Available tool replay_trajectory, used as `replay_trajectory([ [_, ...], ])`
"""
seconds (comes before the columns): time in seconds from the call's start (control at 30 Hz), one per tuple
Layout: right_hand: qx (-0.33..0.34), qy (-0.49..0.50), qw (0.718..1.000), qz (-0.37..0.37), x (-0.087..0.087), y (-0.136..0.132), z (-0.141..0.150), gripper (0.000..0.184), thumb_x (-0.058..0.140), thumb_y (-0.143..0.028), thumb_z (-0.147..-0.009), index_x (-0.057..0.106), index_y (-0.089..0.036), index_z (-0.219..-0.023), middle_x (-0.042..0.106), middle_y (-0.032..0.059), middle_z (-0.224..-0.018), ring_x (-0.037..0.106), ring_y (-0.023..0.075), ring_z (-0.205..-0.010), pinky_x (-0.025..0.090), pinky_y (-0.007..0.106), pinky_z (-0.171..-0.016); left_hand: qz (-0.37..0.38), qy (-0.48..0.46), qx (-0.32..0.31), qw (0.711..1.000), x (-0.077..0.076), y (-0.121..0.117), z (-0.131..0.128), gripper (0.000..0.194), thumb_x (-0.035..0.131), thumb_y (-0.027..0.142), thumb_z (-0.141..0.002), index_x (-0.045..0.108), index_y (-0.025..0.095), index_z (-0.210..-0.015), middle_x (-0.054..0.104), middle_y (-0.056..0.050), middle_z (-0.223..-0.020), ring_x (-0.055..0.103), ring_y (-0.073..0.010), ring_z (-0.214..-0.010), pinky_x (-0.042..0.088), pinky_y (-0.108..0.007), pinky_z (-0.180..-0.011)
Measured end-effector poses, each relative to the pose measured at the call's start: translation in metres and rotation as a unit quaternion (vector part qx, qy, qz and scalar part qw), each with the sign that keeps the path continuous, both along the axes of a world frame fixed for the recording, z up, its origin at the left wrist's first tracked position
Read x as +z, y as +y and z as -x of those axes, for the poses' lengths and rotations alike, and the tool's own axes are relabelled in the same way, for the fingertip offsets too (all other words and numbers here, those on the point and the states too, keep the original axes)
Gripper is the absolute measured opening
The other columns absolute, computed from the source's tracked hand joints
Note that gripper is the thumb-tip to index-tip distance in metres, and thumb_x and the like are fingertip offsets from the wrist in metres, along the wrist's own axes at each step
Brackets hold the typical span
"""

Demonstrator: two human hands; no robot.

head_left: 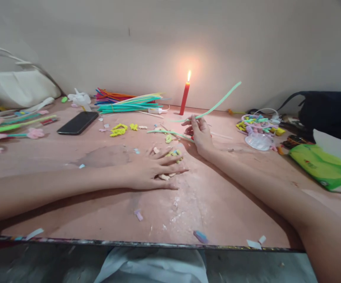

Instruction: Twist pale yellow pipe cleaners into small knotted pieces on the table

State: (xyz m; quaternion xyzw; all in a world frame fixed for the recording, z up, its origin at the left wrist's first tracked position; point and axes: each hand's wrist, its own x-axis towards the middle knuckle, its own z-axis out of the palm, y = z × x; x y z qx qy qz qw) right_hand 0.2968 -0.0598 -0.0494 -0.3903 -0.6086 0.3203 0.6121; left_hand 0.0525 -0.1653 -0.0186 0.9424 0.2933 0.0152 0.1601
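Note:
My right hand is closed in a pinch on a long pale green straw that slants up to the right, close to a lit red candle. A second green straw lies on the table just left of that hand. My left hand lies flat on the pink table, fingers spread over several small cut straw pieces.
A bundle of coloured straws lies at the back by the wall. A black phone, yellow curled pieces, a white bag, a pile of coloured rings, a green tissue pack and a black bag surround the hands.

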Motion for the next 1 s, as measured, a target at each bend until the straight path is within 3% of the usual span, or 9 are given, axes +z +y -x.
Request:
replay_trajectory([
  [0.1, 0.019, -0.109, 0.993, -0.027, -0.004, 0.009, -0.012, 0.044, 0.063, -0.07, -0.106, 0.056, -0.027, -0.097, 0.073, 0.0062, -0.107, 0.067, 0.0212, -0.095, 0.056, 0.037, -0.085, 0.08, -0.037, -0.013, 0.996, -0.005, 0.014, 0.003, 0.057, 0.039, 0.06, -0.121, 0.054, 0.043, -0.174, 0.037, 0.001, -0.189, 0.015, -0.0346, -0.182, 0.01, -0.064, -0.146],
  [0.23, 0.023, -0.158, 0.987, -0.015, -0.011, 0.015, -0.021, 0.047, 0.093, -0.048, -0.084, 0.05, -0.027, -0.088, 0.063, 0.0005, -0.088, 0.055, 0.0221, -0.085, 0.05, 0.039, -0.084, 0.075, -0.16, 0.008, 0.984, -0.02, 0.057, 0.015, 0.05, 0.051, 0.054, -0.115, 0.072, 0.041, -0.158, 0.055, 0.001, -0.179, 0.042, -0.0292, -0.173, 0.021, -0.049, -0.146],
  [0.37, 0.057, -0.189, 0.98, -0.018, -0.012, 0.014, -0.022, 0.045, 0.096, -0.036, -0.074, 0.053, -0.027, -0.081, 0.06, -0.0005, -0.078, 0.05, 0.0212, -0.079, 0.045, 0.038, -0.082, 0.006, -0.182, 0.021, 0.983, -0.018, 0.072, 0.027, 0.047, 0.054, 0.047, -0.113, 0.08, 0.031, -0.148, 0.065, -0.008, -0.17, 0.05, -0.0308, -0.166, 0.028, -0.051, -0.144],
  [0.43, 0.068, -0.18, 0.981, -0.027, -0.01, 0.013, -0.02, 0.042, 0.093, -0.04, -0.079, 0.053, -0.027, -0.08, 0.06, 0.0, -0.08, 0.049, 0.0205, -0.078, 0.043, 0.037, -0.079, -0.011, -0.185, 0.004, 0.983, -0.013, 0.065, 0.025, 0.047, 0.055, 0.042, -0.111, 0.079, 0.032, -0.15, 0.062, -0.007, -0.174, 0.049, -0.0307, -0.167, 0.029, -0.05, -0.143],
  [0.57, 0.049, -0.115, 0.991, -0.04, -0.003, 0.011, -0.02, 0.051, 0.082, -0.062, -0.09, 0.045, -0.028, -0.083, 0.052, -0.002, -0.082, 0.044, 0.0186, -0.077, 0.043, 0.035, -0.075, 0.034, -0.185, -0.054, 0.981, -0.012, 0.057, 0.0, 0.047, 0.066, 0.03, -0.102, 0.082, 0.044, -0.144, 0.067, 0.003, -0.168, 0.041, -0.0323, -0.173, 0.013, -0.056, -0.147],
  [0.7, 0.029, -0.054, 0.998, -0.032, -0.001, 0.013, -0.023, 0.061, 0.078, -0.075, -0.089, 0.039, -0.028, -0.085, 0.047, -0.0034, -0.081, 0.042, 0.0166, -0.073, 0.042, 0.032, -0.068, 0.027, -0.187, 0.042, 0.981, -0.021, 0.087, -0.03, 0.04, 0.07, 0.034, -0.1, 0.086, 0.038, -0.137, 0.066, -0.001, -0.169, 0.03, -0.0384, -0.178, 0.005, -0.067, -0.145],
  [0.77, 0.023, -0.038, 0.999, -0.03, -0.001, 0.014, -0.024, 0.065, 0.08, -0.078, -0.085, 0.039, -0.028, -0.084, 0.048, -0.0027, -0.081, 0.043, 0.0165, -0.074, 0.04, 0.031, -0.066, 0.014, -0.172, 0.077, 0.982, -0.024, 0.107, -0.036, 0.044, 0.068, 0.036, -0.101, 0.083, 0.035, -0.142, 0.061, -0.004, -0.174, 0.028, -0.0402, -0.178, 0.005, -0.068, -0.144],
  [0.87, 0.028, -0.03, 0.999, -0.017, 0.0, 0.013, -0.024, 0.064, 0.084, -0.076, -0.083, 0.041, -0.028, -0.083, 0.048, -0.0031, -0.079, 0.042, 0.0157, -0.071, 0.04, 0.03, -0.063, 0.007, -0.18, 0.104, 0.978, -0.024, 0.127, -0.031, 0.044, 0.063, 0.042, -0.105, 0.083, 0.032, -0.142, 0.065, -0.005, -0.171, 0.041, -0.0383, -0.172, 0.013, -0.062, -0.145],
  [1.0, 0.041, -0.022, 0.999, 0.003, 0.002, 0.006, -0.021, 0.058, 0.085, -0.068, -0.085, 0.043, -0.028, -0.084, 0.046, -0.005, -0.078, 0.04, 0.0129, -0.066, 0.041, 0.029, -0.061, 0.004, -0.205, 0.117, 0.972, -0.024, 0.134, -0.002, 0.044, 0.06, 0.042, -0.105, 0.085, 0.026, -0.138, 0.07, -0.009, -0.164, 0.059, -0.0322, -0.16, 0.033, -0.046, -0.14],
])
